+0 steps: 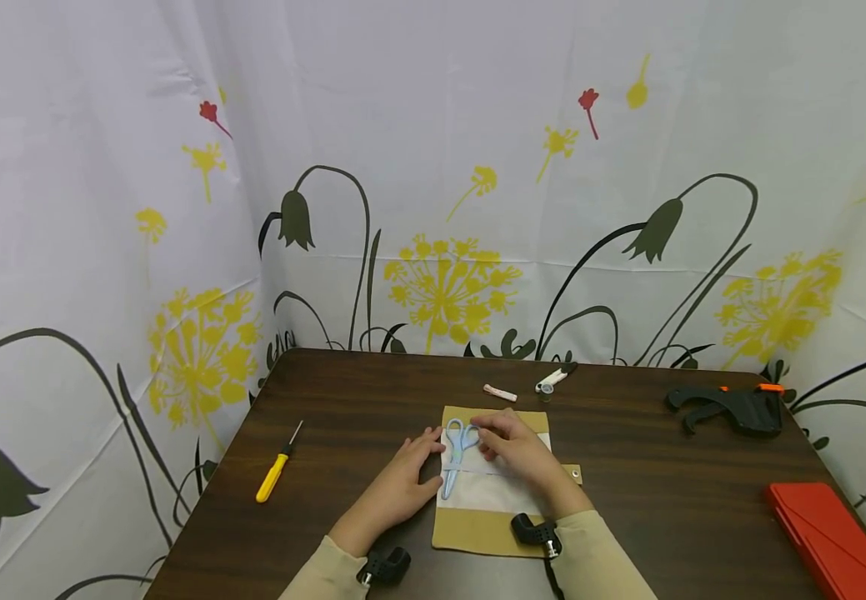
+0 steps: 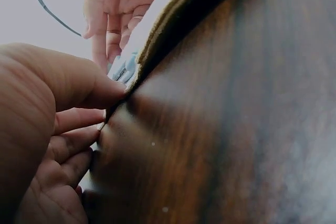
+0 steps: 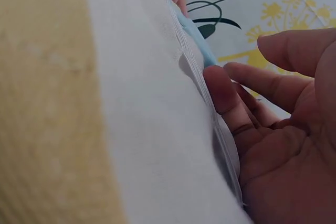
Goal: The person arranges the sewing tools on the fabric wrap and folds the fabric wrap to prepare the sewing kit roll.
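Note:
A pair of light blue scissors [image 1: 456,454] lies on a tan and white fabric pouch [image 1: 478,529] spread flat on the table. Its handle rings point away from me, and a thin pale band crosses its lower part. My left hand [image 1: 402,483] rests at the pouch's left edge, thumb and fingertips touching that edge apart from each other. Over the pouch is my right hand [image 1: 515,450], its fingertips at the right handle ring. In the right wrist view, the right thumb [image 3: 283,51] stands away from the fingers, which reach to the white cloth [image 3: 152,103].
A yellow-handled screwdriver [image 1: 272,477] lies at the left. Behind the pouch are a small whitish stick-like item [image 1: 500,392] and a white tool with a dark end [image 1: 553,379]. At the right are a black clamp [image 1: 740,411] and a red case [image 1: 830,533].

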Motion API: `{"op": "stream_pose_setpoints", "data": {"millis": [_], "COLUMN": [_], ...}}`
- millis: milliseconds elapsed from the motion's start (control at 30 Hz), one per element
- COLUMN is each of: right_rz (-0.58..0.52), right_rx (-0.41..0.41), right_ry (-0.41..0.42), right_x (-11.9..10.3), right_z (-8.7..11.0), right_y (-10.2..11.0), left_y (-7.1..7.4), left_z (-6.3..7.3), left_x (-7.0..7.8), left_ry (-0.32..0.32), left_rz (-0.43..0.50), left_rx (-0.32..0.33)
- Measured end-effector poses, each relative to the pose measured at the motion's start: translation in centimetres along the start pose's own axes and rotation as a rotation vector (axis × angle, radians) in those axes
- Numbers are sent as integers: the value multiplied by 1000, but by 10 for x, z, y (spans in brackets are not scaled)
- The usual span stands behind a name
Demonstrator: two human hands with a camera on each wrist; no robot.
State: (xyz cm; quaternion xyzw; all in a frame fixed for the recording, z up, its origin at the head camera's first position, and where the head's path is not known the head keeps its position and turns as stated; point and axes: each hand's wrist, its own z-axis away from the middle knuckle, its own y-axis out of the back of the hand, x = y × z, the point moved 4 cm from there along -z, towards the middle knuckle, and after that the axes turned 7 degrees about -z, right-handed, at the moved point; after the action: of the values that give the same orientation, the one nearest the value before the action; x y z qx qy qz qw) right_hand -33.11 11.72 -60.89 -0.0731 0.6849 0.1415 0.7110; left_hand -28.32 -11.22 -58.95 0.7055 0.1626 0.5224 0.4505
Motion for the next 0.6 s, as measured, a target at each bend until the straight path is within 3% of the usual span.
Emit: {"op": "stream_pose_setpoints", "data": {"millis": [300,600], "right_rz": [84,86], "right_rx": [-42,-61], "right_ry": [-7,1], "right_x": [-2,-3], "right_z": [1,1], "right_y": [-1,0], "left_y": [0,1], "left_z": [0,0], "left_x": [0,1], "left_ry": [-4,4], "left_rz": [4,7], "left_rx": [15,9]}}
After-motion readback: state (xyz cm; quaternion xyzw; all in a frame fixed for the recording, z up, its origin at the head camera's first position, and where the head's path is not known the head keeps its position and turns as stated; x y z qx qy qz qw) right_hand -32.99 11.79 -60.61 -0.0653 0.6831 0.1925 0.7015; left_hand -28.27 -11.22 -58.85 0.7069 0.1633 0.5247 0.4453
